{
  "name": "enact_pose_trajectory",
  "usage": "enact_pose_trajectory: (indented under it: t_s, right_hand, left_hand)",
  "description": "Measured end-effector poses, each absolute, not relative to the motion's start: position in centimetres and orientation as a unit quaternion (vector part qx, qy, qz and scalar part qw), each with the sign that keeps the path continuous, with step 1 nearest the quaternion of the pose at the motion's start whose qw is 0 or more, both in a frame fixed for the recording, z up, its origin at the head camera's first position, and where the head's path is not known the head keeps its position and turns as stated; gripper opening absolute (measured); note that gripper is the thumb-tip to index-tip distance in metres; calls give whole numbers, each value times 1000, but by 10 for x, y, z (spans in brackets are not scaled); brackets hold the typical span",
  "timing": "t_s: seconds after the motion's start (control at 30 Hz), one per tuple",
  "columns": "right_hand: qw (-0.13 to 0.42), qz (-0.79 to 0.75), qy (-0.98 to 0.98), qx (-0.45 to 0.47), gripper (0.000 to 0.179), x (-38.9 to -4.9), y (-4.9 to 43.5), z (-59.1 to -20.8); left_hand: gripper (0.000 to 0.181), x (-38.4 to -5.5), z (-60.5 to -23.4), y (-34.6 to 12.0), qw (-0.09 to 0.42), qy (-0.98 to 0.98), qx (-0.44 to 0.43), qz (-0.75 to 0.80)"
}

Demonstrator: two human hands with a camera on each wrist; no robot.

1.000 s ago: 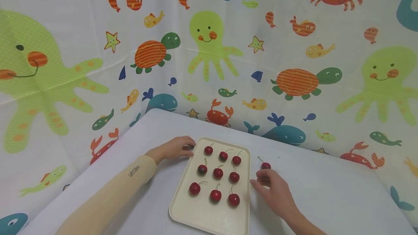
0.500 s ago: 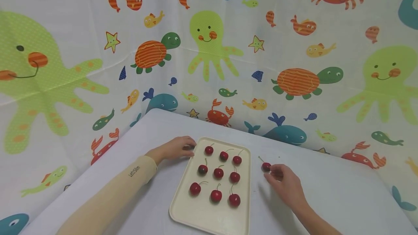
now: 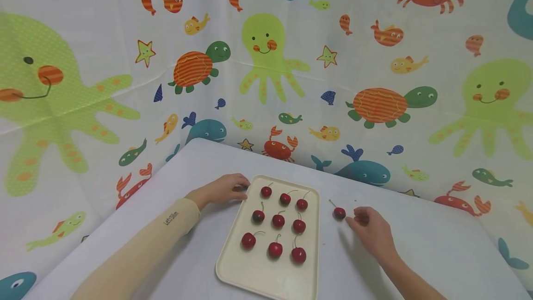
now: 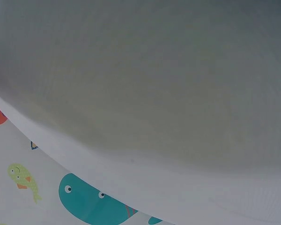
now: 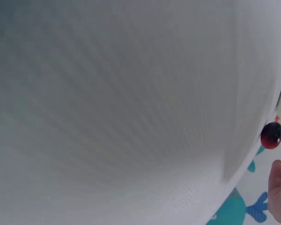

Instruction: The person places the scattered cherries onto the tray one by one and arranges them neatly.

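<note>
A dark red cherry with its stem lies on the white table to the right of a cream tray. Just right of that cherry is my right hand, its fingers loosely bent and holding nothing, with a small gap to the fruit. In the right wrist view the cherry shows beside the fingertips at the right edge. My left hand rests at the tray's far left corner, relaxed fingertips right at the rim. On the tray, several stemmed cherries sit in three rows of three.
The white-covered table runs back to a curtain printed with sea animals. A tiny dark speck lies on the cloth behind the right hand. The left wrist view shows mostly the tabletop and some curtain.
My right hand has let go of the cherry beside the tray and drawn back to the right. The cherry has hardly moved. My left hand and the tray have stayed put.
</note>
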State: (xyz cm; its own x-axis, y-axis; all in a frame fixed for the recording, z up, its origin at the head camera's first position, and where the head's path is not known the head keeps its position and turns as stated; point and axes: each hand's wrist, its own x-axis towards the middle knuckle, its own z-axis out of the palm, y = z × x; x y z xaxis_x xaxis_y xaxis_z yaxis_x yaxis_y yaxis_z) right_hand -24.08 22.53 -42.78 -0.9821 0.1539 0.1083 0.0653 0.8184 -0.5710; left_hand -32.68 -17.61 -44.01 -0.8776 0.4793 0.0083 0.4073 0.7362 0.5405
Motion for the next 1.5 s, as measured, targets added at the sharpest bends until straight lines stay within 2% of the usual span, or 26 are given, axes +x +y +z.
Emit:
enact_pose_trajectory:
  t_s: [1.17, 1.5]
  right_hand:
    - [-5, 304, -950, -68, 58, -264, 220, -434]
    - [7, 292, -955, -52, 50, -266, 215, -434]
  left_hand:
    - [40, -328, -440, -176, 70, 932, 227, 273]
    - [40, -328, -439, -175, 74, 932, 222, 278]
